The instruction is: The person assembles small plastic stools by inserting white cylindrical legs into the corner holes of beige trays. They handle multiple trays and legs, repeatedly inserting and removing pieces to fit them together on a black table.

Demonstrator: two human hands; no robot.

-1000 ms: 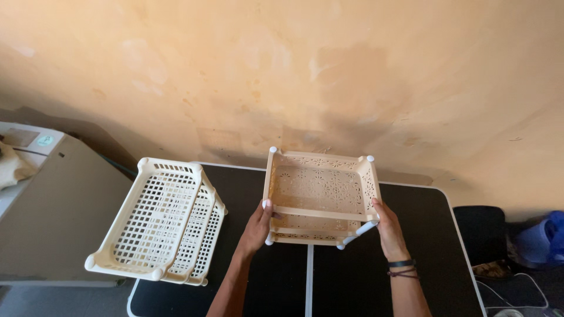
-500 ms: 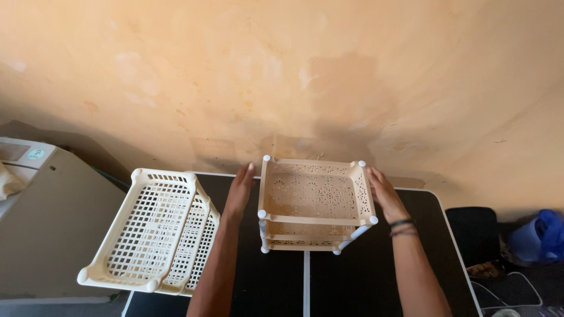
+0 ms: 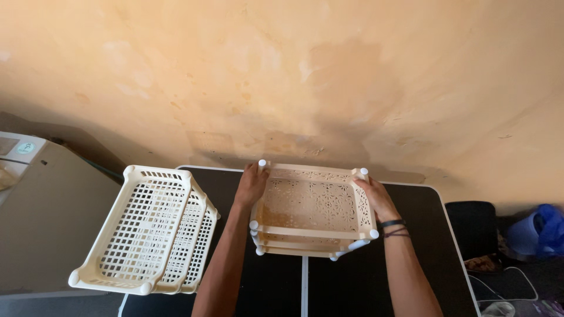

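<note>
Both hands gripped stacked perforated trays (image 3: 311, 214): left hand (image 3: 251, 185) at 10 o'clock, right hand (image 3: 376, 196) at 2 | we judged them light, stiff plastic; hold rims.

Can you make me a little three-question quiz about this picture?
1. True or false: both hands grip the patterned trays at the far corners.
2. Which stack lies to the left? A) grid baskets B) a pile of plates C) a row of cups
3. Fill in: the trays rest on a ____ table.

Key:
1. True. The left hand and the right hand each hold a far corner.
2. A
3. black
</note>
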